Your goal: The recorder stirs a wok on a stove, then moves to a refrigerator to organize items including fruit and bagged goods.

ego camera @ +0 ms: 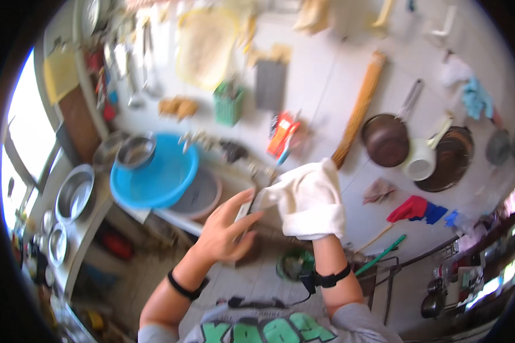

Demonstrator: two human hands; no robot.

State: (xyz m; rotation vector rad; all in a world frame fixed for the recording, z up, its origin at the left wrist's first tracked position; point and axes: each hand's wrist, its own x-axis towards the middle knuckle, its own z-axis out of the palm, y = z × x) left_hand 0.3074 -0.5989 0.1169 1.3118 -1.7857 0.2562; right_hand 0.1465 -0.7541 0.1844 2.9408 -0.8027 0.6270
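My left hand (227, 231) is raised at the centre, its fingers bent around the edge of a flat thing (243, 211) with a pale and dark side. Blur hides what this thing is and how firmly it is held. Just to the right, a white cloth (313, 199) is bunched over my right hand (319, 229), which is mostly hidden beneath it. The cloth's left end reaches close to the fingers of my left hand and touches or overlaps the flat thing. Both wrists wear black bands.
A blue plastic basin (154, 188) with a metal bowl (136, 151) at its rim stands left, beside a greyish tub (199, 195). Metal basins (74, 194) line the counter (83, 240). Pans (385, 141) and a green basket (228, 103) hang on the tiled wall. A green-handled tool (380, 256) leans lower right.
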